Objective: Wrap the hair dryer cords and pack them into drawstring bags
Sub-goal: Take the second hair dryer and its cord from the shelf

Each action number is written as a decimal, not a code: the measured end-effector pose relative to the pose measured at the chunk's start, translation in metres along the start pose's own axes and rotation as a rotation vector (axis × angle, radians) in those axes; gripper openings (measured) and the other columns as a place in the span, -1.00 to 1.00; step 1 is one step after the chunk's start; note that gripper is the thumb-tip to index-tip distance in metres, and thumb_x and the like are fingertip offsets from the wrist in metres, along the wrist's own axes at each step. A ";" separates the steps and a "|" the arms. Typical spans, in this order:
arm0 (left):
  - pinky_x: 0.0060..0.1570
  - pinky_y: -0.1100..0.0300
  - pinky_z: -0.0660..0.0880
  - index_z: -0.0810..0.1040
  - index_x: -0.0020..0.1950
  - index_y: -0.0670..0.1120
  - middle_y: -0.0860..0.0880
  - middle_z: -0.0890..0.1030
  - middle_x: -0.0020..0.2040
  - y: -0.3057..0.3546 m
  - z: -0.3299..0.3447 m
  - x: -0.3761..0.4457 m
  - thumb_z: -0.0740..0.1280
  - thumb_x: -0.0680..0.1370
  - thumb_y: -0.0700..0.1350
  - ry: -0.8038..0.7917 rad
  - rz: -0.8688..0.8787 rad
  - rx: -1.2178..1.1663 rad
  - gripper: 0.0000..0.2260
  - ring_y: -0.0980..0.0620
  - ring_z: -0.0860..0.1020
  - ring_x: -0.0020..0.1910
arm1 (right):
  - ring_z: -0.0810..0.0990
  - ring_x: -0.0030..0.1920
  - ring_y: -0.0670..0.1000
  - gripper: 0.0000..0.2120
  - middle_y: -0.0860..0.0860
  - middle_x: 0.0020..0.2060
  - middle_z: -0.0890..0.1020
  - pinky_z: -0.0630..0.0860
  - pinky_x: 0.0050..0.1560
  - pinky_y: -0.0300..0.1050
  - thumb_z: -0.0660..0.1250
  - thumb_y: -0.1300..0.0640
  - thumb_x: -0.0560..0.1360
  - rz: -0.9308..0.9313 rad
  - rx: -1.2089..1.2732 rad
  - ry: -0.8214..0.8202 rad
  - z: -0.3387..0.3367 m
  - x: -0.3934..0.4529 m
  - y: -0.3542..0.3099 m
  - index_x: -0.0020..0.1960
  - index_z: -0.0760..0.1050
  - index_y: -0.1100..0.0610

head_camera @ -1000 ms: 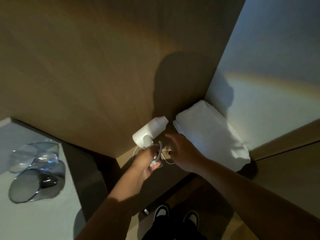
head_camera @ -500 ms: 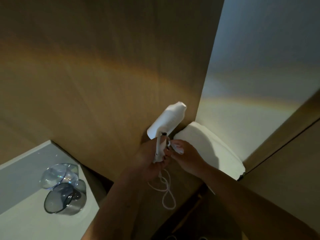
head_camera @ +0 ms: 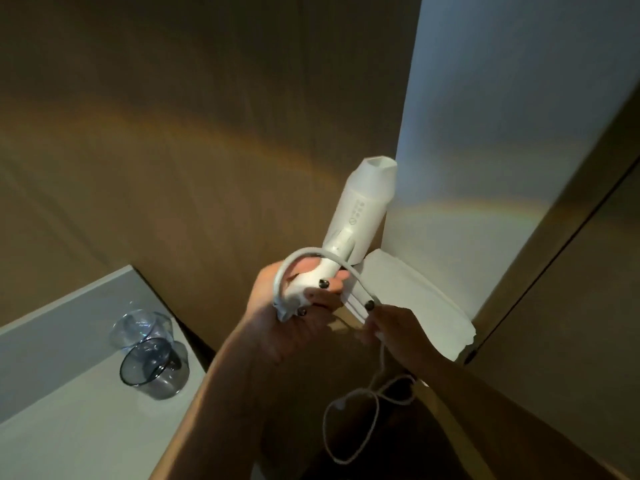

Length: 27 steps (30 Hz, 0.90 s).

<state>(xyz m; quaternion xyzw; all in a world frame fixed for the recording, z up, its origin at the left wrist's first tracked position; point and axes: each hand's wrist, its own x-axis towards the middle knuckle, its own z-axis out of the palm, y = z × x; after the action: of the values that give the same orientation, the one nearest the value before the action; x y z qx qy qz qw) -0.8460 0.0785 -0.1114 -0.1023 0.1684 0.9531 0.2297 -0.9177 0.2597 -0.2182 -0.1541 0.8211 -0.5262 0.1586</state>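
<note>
the white plastic hair dryer (head_camera: 360, 216) sits at the middle of the view, nozzle pointing toward 1 o'clock, raised in front of the brown wall. the left hand (head_camera: 291, 306) grips its handle, fingers curled round the lower end. a first turn of the white rubbery cord (head_camera: 346, 424) arches over the handle from 9 o'clock to 3 o'clock, and the right hand (head_camera: 398, 332), at 4 o'clock from the handle, pinches the cord where several strands run side by side. the rest of the cord hangs toward 6 o'clock in loose loops, its plug end too blurred to make out.

the risks, as i judge them: the arched turn stands loose off the handle, so if the right hand eases its pinch the turn likely springs open and slides off the butt of the handle. the dangling loops cross each other, so pulling more cord up fast may draw them into a knot. the hanging end may also swing into the two smoky clear glass cups (head_camera: 152, 355) on the pale counter (head_camera: 52, 427) at 8 o'clock. the folded white cloth (head_camera: 426, 313), at 3 o'clock just behind the right hand, might snag a loop. no drawstring bag is in view.
</note>
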 end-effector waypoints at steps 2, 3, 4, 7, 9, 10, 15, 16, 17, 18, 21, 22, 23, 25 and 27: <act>-0.63 0.23 0.43 0.38 0.11 -0.34 -0.18 0.42 -0.31 -0.007 -0.002 -0.009 0.36 0.52 0.08 0.065 0.012 -0.114 -0.51 -0.04 0.46 -0.56 | 0.50 -0.46 -0.04 -0.54 -0.07 -0.57 0.48 0.44 -0.32 -0.20 0.17 0.07 0.63 0.074 0.049 0.049 -0.012 -0.025 0.004 -0.45 0.45 0.02; -0.64 0.28 0.39 0.40 0.08 -0.32 -0.14 0.42 -0.34 -0.010 -0.002 -0.015 0.38 0.47 0.19 0.057 0.024 -0.111 -0.44 0.02 0.45 -0.57 | 0.44 -0.49 -0.05 -0.55 -0.07 -0.58 0.45 0.39 -0.38 -0.23 0.18 0.09 0.62 0.118 0.067 0.069 -0.018 -0.035 0.002 -0.45 0.42 0.07; -0.63 0.32 0.36 0.42 0.07 -0.30 -0.11 0.42 -0.35 -0.012 -0.003 -0.019 0.41 0.42 0.23 0.068 0.038 -0.076 -0.39 0.07 0.44 -0.58 | 0.40 -0.49 -0.06 -0.54 -0.06 -0.58 0.43 0.36 -0.42 -0.25 0.18 0.07 0.62 0.121 0.084 0.090 -0.023 -0.042 -0.001 -0.45 0.41 0.10; -0.65 0.38 0.36 0.47 0.10 -0.29 -0.07 0.45 -0.37 -0.037 0.001 -0.033 0.63 0.22 0.08 0.094 0.059 0.030 -0.34 0.13 0.45 -0.59 | 0.36 -0.53 -0.14 -0.54 -0.08 -0.57 0.43 0.30 -0.46 -0.33 0.18 -0.06 0.61 0.053 0.126 0.137 -0.041 -0.078 -0.017 -0.41 0.44 0.12; -0.66 0.38 0.36 0.47 0.17 -0.30 -0.07 0.46 -0.37 -0.057 0.004 -0.045 0.68 0.11 -0.05 0.088 0.063 -0.004 -0.25 0.14 0.44 -0.60 | 0.34 -0.52 -0.14 -0.56 -0.06 -0.54 0.42 0.28 -0.48 -0.35 0.19 -0.10 0.59 0.045 0.169 0.178 -0.054 -0.100 -0.030 -0.36 0.46 0.13; -0.65 0.40 0.35 0.47 0.19 -0.30 -0.07 0.46 -0.37 -0.067 0.006 -0.050 0.69 0.09 -0.07 0.080 0.066 -0.012 -0.22 0.14 0.44 -0.60 | 0.33 -0.51 -0.12 -0.58 -0.05 -0.52 0.41 0.27 -0.49 -0.34 0.20 -0.11 0.58 0.056 0.204 0.196 -0.059 -0.109 -0.036 -0.33 0.47 0.13; -0.62 0.41 0.38 0.47 0.16 -0.26 -0.07 0.45 -0.37 -0.113 0.015 -0.068 0.68 0.08 -0.08 0.023 0.049 0.034 -0.25 0.14 0.44 -0.59 | 0.24 -0.51 -0.09 -0.70 -0.06 -0.49 0.34 0.19 -0.53 -0.27 0.29 -0.05 0.57 0.115 0.441 0.298 -0.079 -0.151 -0.057 -0.25 0.52 0.09; -0.62 0.41 0.36 0.48 0.16 -0.26 -0.06 0.45 -0.38 -0.122 0.017 -0.070 0.67 0.08 -0.10 -0.001 0.051 0.053 -0.26 0.15 0.43 -0.59 | 0.23 -0.50 -0.09 -0.74 -0.05 -0.48 0.33 0.18 -0.54 -0.27 0.31 -0.03 0.55 0.118 0.445 0.327 -0.082 -0.158 -0.061 -0.23 0.54 0.10; -0.62 0.41 0.36 0.48 0.18 -0.25 -0.05 0.44 -0.38 -0.129 0.019 -0.071 0.66 0.09 -0.12 -0.029 0.048 0.072 -0.27 0.16 0.42 -0.59 | 0.23 -0.50 -0.08 -0.76 -0.04 -0.47 0.32 0.17 -0.55 -0.27 0.34 -0.02 0.54 0.118 0.443 0.355 -0.085 -0.165 -0.067 -0.21 0.55 0.11; -0.62 0.40 0.36 0.47 0.23 -0.24 -0.04 0.43 -0.39 -0.134 0.020 -0.071 0.64 0.10 -0.14 -0.061 0.043 0.090 -0.26 0.16 0.41 -0.59 | 0.22 -0.50 -0.08 -0.78 -0.03 -0.46 0.31 0.16 -0.55 -0.27 0.35 -0.01 0.53 0.111 0.433 0.381 -0.088 -0.171 -0.072 -0.19 0.57 0.12; -0.58 0.32 0.42 0.42 0.28 -0.20 -0.06 0.43 -0.39 -0.138 0.025 -0.067 0.57 0.16 -0.21 -0.167 -0.019 0.138 -0.28 0.12 0.41 -0.57 | 0.23 -0.46 -0.07 -0.82 -0.03 -0.45 0.32 0.17 -0.50 -0.25 0.39 0.02 0.50 0.061 0.379 0.449 -0.100 -0.186 -0.090 -0.17 0.62 0.13; -0.56 0.28 0.44 0.42 0.24 -0.20 -0.08 0.43 -0.38 -0.138 0.028 -0.066 0.56 0.15 -0.24 -0.195 -0.042 0.181 -0.31 0.09 0.43 -0.56 | 0.24 -0.46 -0.08 -0.83 -0.03 -0.45 0.33 0.18 -0.48 -0.23 0.40 0.03 0.49 0.038 0.361 0.467 -0.105 -0.189 -0.095 -0.16 0.64 0.12; -0.54 0.25 0.48 0.44 0.18 -0.21 -0.11 0.44 -0.37 -0.139 0.033 -0.065 0.54 0.11 -0.29 -0.201 -0.060 0.240 -0.34 0.05 0.44 -0.54 | 0.23 -0.47 -0.09 -0.84 -0.04 -0.46 0.33 0.17 -0.49 -0.24 0.41 0.04 0.49 0.017 0.338 0.483 -0.109 -0.192 -0.101 -0.15 0.65 0.14; -0.46 0.20 0.55 0.48 0.03 -0.24 -0.14 0.47 -0.31 -0.139 0.045 -0.063 0.44 0.06 -0.39 -0.140 -0.082 0.382 -0.46 0.01 0.49 -0.49 | 0.21 -0.55 -0.12 -0.83 -0.09 -0.54 0.31 0.16 -0.55 -0.30 0.42 0.06 0.48 -0.010 0.289 0.515 -0.114 -0.197 -0.110 -0.11 0.66 0.18; -0.43 0.20 0.55 0.48 -0.04 -0.24 -0.17 0.53 -0.28 -0.138 0.056 -0.062 0.28 0.15 -0.43 -0.056 -0.084 0.502 -0.61 0.01 0.50 -0.49 | 0.20 -0.59 -0.14 -0.80 -0.14 -0.61 0.29 0.15 -0.57 -0.33 0.43 0.06 0.48 -0.041 0.250 0.529 -0.115 -0.199 -0.119 -0.12 0.65 0.21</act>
<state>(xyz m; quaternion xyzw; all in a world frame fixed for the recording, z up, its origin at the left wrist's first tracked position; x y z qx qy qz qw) -0.7332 0.1896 -0.0810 -0.0226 0.3891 0.8735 0.2917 -0.7761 0.3895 -0.0443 -0.0076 0.7594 -0.6483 -0.0538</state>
